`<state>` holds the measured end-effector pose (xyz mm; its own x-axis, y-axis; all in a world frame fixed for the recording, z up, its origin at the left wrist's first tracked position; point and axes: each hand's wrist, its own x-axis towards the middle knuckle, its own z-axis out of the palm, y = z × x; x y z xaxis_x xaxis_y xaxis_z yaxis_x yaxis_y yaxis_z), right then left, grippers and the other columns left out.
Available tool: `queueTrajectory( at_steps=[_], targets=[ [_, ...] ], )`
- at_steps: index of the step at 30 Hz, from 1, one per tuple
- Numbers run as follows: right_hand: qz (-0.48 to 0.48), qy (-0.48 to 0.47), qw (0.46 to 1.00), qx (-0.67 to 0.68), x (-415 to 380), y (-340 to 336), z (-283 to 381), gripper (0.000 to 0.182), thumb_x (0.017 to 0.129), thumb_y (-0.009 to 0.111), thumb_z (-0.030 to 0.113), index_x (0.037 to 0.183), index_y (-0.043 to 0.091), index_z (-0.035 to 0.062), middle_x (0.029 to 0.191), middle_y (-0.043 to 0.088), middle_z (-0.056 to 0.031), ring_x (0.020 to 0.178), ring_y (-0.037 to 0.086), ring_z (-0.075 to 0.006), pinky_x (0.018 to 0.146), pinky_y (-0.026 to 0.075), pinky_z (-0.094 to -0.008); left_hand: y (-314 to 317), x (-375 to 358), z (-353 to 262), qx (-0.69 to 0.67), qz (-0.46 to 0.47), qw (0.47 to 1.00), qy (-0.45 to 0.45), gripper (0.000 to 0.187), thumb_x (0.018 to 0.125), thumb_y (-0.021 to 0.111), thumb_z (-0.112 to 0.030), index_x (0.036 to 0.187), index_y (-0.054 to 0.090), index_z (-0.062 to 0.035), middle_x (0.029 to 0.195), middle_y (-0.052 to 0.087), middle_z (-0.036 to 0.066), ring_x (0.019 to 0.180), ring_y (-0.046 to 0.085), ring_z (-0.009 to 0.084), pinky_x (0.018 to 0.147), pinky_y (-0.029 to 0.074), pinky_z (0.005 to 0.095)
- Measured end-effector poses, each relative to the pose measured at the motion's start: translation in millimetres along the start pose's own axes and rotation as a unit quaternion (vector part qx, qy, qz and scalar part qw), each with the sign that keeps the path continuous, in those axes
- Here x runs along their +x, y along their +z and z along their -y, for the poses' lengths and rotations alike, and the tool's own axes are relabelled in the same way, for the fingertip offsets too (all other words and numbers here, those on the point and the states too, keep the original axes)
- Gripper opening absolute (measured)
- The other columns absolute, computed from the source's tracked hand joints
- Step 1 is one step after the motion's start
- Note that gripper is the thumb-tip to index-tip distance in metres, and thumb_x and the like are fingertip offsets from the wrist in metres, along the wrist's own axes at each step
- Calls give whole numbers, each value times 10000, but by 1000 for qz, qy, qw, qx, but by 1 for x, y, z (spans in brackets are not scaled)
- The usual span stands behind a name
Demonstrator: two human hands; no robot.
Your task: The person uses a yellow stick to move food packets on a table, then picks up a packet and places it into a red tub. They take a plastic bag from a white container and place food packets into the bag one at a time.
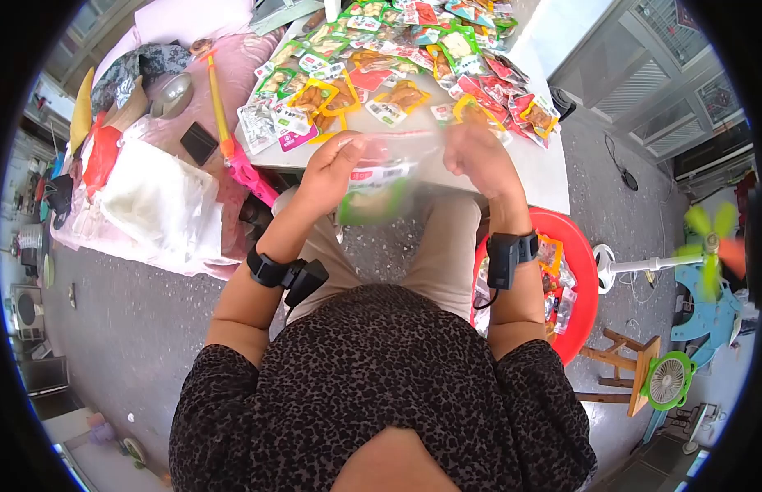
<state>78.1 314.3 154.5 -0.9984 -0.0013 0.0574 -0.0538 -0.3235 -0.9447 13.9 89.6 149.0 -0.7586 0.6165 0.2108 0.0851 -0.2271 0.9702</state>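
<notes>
Between my two hands, above my lap at the table's near edge, hangs a clear plastic zip bag (420, 154) with a reddish strip along its top. A green and white food packet (373, 202) shows inside it, blurred. My left hand (333, 170) is closed on the bag's left upper edge, thumb and fingers pinched. At the opposite upper corner is my right hand (482, 157), smeared by motion, its fingers curled closed against the bag's edge. Just beyond the hands, yellow-edged food packets (400, 100) lie on the white table (545, 176).
Many packets (365, 37) are heaped across the table. A red basin (588, 283) with more packets stands at my right. Left, a pink-covered surface (73, 234) bears a stack of clear bags (161, 201) and a pink-yellow stick (221, 115). A green fan (668, 381) rests by a wooden stool (639, 373).
</notes>
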Motion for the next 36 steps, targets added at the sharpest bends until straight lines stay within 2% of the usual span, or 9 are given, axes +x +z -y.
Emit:
queueTrajectory(
  at_steps=[4, 6, 10, 12, 18, 21, 27, 33, 36],
  targets=[
    [-60, -121, 898, -418, -26, 12, 7, 494, 650, 652, 289, 1005, 493, -16, 929, 530, -104, 811, 520, -207, 708, 408, -297, 1, -9, 10, 39, 97, 993, -63, 307, 867, 328, -196, 936, 488, 57, 879, 564, 119, 839, 537, 170, 765, 414, 289],
    [27, -154, 871, -466, -35, 29, 8, 475, 638, 638, 307, 984, 507, 10, 909, 534, -151, 811, 527, -256, 708, 406, -328, 6, -15, 11, 35, 106, 990, -82, 275, 862, 364, -191, 927, 497, 41, 869, 565, 98, 820, 528, 142, 753, 408, 266],
    [91, -61, 800, -590, -48, 47, 10, 258, 688, 541, 247, 841, 520, 41, 784, 548, -152, 768, 526, -302, 654, 405, -371, 12, -21, 23, 47, 148, 983, -101, 275, 861, 379, -197, 943, 495, 38, 894, 557, 94, 822, 520, 137, 761, 399, 259],
    [88, -92, 815, -565, -55, 40, 2, 184, 726, 515, 223, 729, 487, 41, 639, 503, -139, 638, 495, -329, 556, 377, -393, 15, -23, 28, 15, 176, 978, -111, 277, 862, 376, -194, 957, 492, 39, 900, 553, 95, 831, 517, 140, 763, 396, 261],
    [98, -71, 830, -544, -85, 21, 5, 142, 733, 504, 184, 746, 501, 43, 690, 521, -123, 661, 505, -314, 573, 392, -371, 19, -23, 44, 63, 248, 962, -99, 277, 856, 394, -212, 978, 496, 15, 952, 534, 85, 875, 501, 143, 779, 391, 270],
    [30, -73, 866, -495, -113, -6, 16, 142, 717, 494, 173, 722, 500, 31, 681, 525, -134, 659, 507, -311, 572, 394, -361, 20, -22, 54, 21, 241, 959, -150, 271, 848, 414, -219, 979, 500, 1, 950, 531, 79, 894, 494, 143, 787, 390, 273],
    [-208, 87, 888, -400, -195, -80, 34, 104, 724, 541, 122, 750, 519, 24, 603, 470, -53, 582, 464, -131, 541, 381, -250, -8, -26, 98, 21, 192, 945, -264, 237, 834, 426, -180, 982, 489, -7, 947, 530, 72, 897, 499, 148, 787, 399, 269],
    [-315, 197, 757, -537, -246, -141, -5, 124, 706, 540, 131, 747, 517, 17, 616, 498, -91, 594, 491, -160, 555, 391, -276, -49, -51, 151, 36, 116, 911, -394, 228, 825, 443, -190, 983, 483, -30, 947, 528, 69, 881, 505, 146, 768, 403, 264],
    [-338, 256, 714, -557, -261, -194, -46, 130, 709, 520, 156, 725, 539, 28, 609, 524, -39, 617, 496, -84, 539, 390, -251, -60, -61, 162, 11, 70, 911, -406, 228, 826, 446, -205, 983, 473, -41, 935, 530, 65, 866, 509, 143, 751, 404, 261]
  ],
)
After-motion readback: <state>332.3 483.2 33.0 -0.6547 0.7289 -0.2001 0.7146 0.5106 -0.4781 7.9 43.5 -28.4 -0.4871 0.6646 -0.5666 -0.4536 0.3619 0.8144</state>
